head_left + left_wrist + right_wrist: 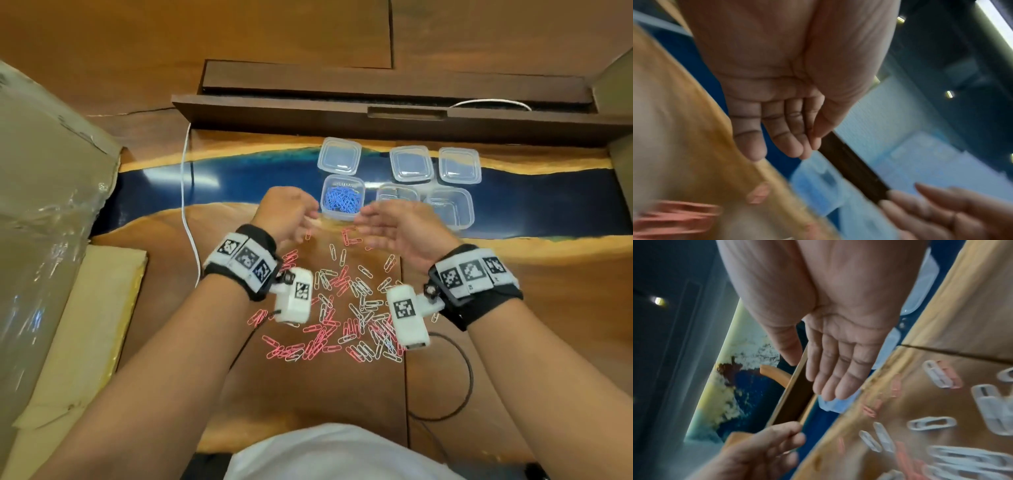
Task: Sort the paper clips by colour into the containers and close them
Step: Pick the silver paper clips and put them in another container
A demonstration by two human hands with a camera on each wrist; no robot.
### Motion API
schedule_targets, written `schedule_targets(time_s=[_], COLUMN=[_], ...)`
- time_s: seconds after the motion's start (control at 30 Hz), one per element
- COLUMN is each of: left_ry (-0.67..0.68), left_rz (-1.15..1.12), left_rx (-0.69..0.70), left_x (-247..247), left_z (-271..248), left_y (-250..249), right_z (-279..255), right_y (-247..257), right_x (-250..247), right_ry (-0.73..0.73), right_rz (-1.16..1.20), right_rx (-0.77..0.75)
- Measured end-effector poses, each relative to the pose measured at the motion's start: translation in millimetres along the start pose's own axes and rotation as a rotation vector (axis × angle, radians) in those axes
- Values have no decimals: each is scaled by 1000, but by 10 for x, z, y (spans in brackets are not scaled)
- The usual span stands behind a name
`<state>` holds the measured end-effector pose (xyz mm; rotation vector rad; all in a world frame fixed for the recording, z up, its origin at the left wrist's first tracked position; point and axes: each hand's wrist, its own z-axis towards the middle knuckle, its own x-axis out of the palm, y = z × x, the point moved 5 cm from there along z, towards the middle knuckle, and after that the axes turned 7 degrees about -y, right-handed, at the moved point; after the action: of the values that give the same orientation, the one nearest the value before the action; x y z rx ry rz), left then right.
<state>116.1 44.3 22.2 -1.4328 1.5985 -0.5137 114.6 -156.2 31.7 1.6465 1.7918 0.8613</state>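
At the lower centre of the head view a loose heap of pink paper clips (320, 337) and white paper clips (363, 298) was spread flat on the wooden table (308, 394), many overlapping or crossed. They were judged to be light, stiff bent wire, thin against the surface and apt to snag on one another, so that a single clip would best be pinched by its rounded end or slid clear of the heap before being lifted; a scooped handful would likely mix colours. Above the heap, at mid-frame, the left hand (286, 214) and the right hand (399, 228) were held in the air, apart from each other and clear of the clips. In the wrist views the fingers of both were seen extended and relaxed, with nothing held. Just beyond the hands, the open container of blue paper clips (342, 198) was seen, with two other open clear containers (448, 205) to its right, partly hidden by the right hand; their contents could not be told. Farther up, three clear lids (411, 164) lay in a row on the blue resin band. These were judged thin, flexible and slick, best taken by the rim and pressed on at the corners.
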Motion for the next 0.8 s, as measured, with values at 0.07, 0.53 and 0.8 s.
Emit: schedule_targets(time_s=[0.07, 0.53, 0.8], left_ry=[-46, -78, 5], left_rz=[338, 751, 853], left_rx=[138, 518, 414], left_x=[-109, 87, 139], left_z=[-70, -397, -249], left_y=[252, 886, 895], right_z=[-111, -57, 71], right_y=[-211, -815, -906], right_x=[-16, 664, 741], right_ry=[-29, -267, -192], right_rz=[-219, -1232, -1221], right_rx=[-26, -489, -252])
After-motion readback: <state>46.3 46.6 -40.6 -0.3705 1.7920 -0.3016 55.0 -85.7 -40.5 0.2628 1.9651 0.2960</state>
